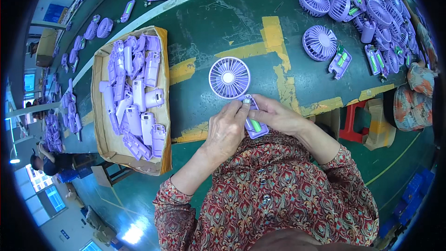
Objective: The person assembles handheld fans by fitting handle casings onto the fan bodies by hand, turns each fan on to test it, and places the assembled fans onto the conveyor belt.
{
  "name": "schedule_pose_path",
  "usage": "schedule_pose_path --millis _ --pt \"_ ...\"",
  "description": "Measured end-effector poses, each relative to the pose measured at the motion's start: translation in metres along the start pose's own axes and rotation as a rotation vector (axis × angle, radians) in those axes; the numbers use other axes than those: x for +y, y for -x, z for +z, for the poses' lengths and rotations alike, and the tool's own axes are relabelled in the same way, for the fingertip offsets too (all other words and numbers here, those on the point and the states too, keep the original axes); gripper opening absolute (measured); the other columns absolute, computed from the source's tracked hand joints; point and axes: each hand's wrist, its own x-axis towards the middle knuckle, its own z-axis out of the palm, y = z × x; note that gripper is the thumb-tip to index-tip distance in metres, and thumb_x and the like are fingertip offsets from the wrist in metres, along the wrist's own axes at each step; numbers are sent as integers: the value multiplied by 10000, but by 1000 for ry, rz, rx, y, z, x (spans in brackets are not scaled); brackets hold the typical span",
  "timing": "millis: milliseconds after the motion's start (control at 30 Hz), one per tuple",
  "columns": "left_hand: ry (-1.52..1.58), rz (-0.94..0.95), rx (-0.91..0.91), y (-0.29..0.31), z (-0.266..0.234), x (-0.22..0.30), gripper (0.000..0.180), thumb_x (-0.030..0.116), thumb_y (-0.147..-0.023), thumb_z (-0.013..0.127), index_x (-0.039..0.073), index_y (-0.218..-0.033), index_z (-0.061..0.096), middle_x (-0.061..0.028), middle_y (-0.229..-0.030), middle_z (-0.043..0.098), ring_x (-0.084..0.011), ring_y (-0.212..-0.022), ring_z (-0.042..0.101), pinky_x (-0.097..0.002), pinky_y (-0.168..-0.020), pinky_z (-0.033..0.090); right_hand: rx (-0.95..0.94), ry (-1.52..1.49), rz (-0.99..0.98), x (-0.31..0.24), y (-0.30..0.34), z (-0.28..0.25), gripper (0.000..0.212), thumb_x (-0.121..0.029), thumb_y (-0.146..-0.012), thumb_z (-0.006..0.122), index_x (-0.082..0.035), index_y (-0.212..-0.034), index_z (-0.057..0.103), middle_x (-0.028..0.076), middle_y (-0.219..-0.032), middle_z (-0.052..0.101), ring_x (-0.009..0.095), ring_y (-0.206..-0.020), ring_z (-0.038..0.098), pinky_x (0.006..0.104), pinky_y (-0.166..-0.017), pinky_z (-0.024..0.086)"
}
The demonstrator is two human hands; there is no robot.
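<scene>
Red patterned sleeves nearest, at bottom. Left hand and right hand both closed on handle of small purple fan, at near edge of green worktop. Round fan head lies flat on worktop, just past fingers. Green piece shows in open handle. Cardboard box of purple handle shells sits left. Heap of purple fans lies far right. Red stool stands right, under worktop.

I see my left hand and right hand gripping a purple handheld fan over the green table, beside a cardboard box of handle shells.
</scene>
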Motion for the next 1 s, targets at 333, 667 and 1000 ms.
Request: schedule_pose_path --millis 333,667,1000 --pt "239 -258 285 29 6 -10 214 -54 -768 614 -15 -979 612 -167 -888 638 -302 -793 645 -356 -692 517 79 -129 149 0 -8 2 322 -248 -970 452 3 -1165 506 77 -1018 617 102 -861 610 219 -721 525" --pt "182 -132 293 30 10 -3 180 -32 -732 655 -1 -909 648 -145 -850 641 -286 -753 647 -351 -653 531 188 -99 58 8 -9 9 320 -234 -976 435 28 -1148 498 125 -1066 617 147 -930 610 257 -800 510" --pt "151 -158 329 19 14 12 134 38 -726 644 -4 -850 620 -144 -834 624 -299 -768 631 -372 -664 522 334 -94 28 6 -8 20 273 -172 -981 409 21 -1141 516 112 -1057 616 141 -938 592 265 -841 481"
